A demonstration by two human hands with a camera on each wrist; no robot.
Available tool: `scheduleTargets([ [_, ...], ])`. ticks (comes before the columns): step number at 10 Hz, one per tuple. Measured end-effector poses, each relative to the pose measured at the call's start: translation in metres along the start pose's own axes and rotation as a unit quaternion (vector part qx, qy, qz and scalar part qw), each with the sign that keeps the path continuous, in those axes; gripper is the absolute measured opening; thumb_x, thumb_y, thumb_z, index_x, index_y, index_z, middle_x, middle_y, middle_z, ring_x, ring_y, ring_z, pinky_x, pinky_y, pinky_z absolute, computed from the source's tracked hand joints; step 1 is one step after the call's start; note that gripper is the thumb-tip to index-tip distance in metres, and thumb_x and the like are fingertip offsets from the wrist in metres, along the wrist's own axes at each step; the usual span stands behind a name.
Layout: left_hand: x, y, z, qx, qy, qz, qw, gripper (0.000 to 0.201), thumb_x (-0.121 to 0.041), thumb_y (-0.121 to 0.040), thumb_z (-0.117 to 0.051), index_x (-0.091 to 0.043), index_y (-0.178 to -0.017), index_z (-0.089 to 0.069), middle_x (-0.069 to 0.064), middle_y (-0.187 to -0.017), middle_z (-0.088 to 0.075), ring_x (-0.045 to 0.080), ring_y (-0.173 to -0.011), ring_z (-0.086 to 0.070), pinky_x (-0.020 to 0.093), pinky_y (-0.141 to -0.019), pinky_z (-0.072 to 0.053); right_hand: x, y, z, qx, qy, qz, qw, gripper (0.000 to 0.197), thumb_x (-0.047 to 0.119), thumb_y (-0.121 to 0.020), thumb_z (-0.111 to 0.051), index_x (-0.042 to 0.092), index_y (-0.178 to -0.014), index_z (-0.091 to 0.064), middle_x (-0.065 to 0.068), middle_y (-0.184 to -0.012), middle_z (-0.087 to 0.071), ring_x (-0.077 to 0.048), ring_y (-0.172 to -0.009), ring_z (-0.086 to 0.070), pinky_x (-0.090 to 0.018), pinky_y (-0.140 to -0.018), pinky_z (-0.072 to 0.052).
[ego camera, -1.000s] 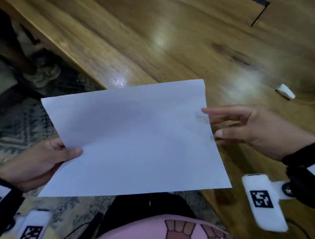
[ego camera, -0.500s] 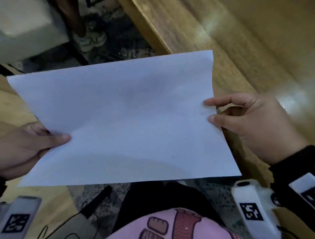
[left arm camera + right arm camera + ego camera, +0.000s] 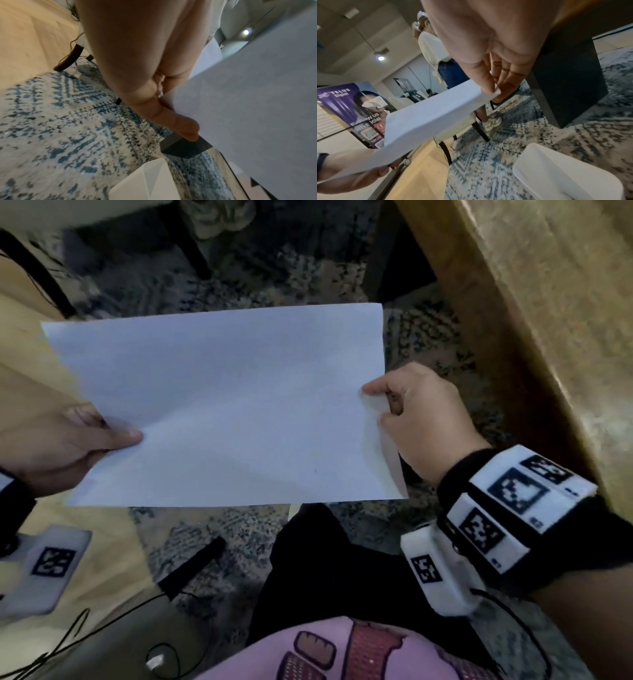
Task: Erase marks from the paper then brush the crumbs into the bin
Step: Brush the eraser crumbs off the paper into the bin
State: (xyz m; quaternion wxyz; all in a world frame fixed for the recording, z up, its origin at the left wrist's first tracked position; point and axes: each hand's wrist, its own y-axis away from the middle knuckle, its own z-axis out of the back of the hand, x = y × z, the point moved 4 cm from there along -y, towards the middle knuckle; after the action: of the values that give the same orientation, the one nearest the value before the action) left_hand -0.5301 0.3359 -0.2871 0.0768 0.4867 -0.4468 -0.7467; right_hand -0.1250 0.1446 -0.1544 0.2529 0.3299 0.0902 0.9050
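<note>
Both hands pinching paper [image 3: 222,405] edges: our left hand [image 3: 58,446] thumb on top, right hand [image 3: 424,419] at right edge, sheet over rug [image 3: 274,268], bin [image 3: 565,175] below

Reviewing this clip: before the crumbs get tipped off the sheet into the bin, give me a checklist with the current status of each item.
1. Left hand grips the paper at its left edge: ok.
2. Right hand pinches the right edge: ok.
3. Paper off the wooden table, held over the rug: ok.
4. White bin on the rug close to the hands: ok.
5. Paper directly above the bin opening: cannot tell.
6. Crumbs on the sheet: cannot tell, only a tiny speck shows.
</note>
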Motion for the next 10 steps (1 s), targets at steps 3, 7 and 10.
scheduleTargets([
  [3,-0.023,0.004,-0.077,0.019,0.058,0.058,0.996,0.036,0.002,-0.078,-0.048,-0.018,-0.099,-0.069,0.001,-0.104,-0.073,0.024,-0.096,-0.068,0.043,-0.081,-0.053,-0.041,-0.055,-0.092,0.14,-0.008,-0.066,0.988,0.051,-0.005,-0.089,-0.045,0.016,-0.135,-0.05,0.002,-0.136,-0.042,-0.015,-0.108,-0.047,-0.017,-0.095,-0.035],
  [7,0.023,-0.066,-0.117,-0.011,0.121,0.089,0.989,0.033,0.009,-0.086,-0.04,-0.01,-0.103,-0.061,0.0,-0.101,-0.07,0.023,-0.097,-0.065,0.037,-0.074,-0.059,-0.104,-0.128,-0.175,0.178,-0.034,-0.102,0.978,0.054,-0.008,-0.088,-0.041,0.012,-0.139,-0.044,-0.001,-0.148,-0.032,-0.019,-0.134,-0.036,-0.028,-0.112,-0.026],
  [10,0.042,-0.088,-0.158,-0.005,0.176,0.098,0.98,0.031,0.011,-0.086,-0.043,-0.009,-0.093,-0.066,-0.002,-0.088,-0.076,0.015,-0.08,-0.071,0.023,-0.058,-0.058,-0.14,-0.171,-0.222,0.239,0.01,-0.116,0.964,0.062,-0.007,-0.092,-0.037,0.016,-0.148,-0.027,0.002,-0.157,-0.012,-0.016,-0.143,-0.017,-0.019,-0.107,-0.02],
])
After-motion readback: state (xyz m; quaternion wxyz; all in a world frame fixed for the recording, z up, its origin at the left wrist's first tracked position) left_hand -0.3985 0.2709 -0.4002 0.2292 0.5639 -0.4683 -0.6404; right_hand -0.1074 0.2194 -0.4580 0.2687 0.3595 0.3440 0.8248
